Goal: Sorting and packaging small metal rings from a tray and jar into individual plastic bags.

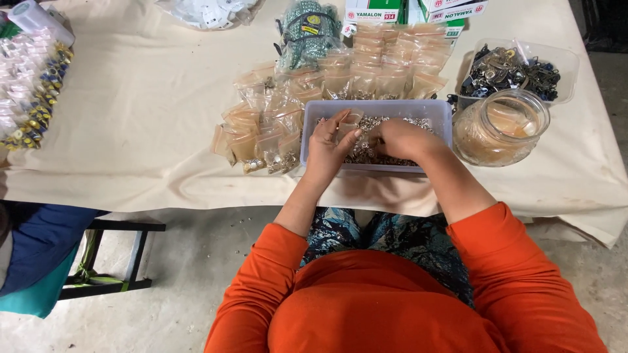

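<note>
My left hand (329,145) holds a small clear plastic bag (348,123) over a shallow translucent tray (442,112) filled with small silver metal pieces (379,123). My right hand (399,138) reaches down into those pieces, fingers curled and partly hidden among them. Both hands sit close together at the tray's near side. What the right fingers hold cannot be seen.
Filled small bags (261,134) lie left of the tray and in rows (392,62) behind it. A glass jar (500,127) stands to the right, a clear tub of dark metal parts (517,68) behind it. Green and white boxes (418,12) sit at the back. A stool (111,252) stands lower left.
</note>
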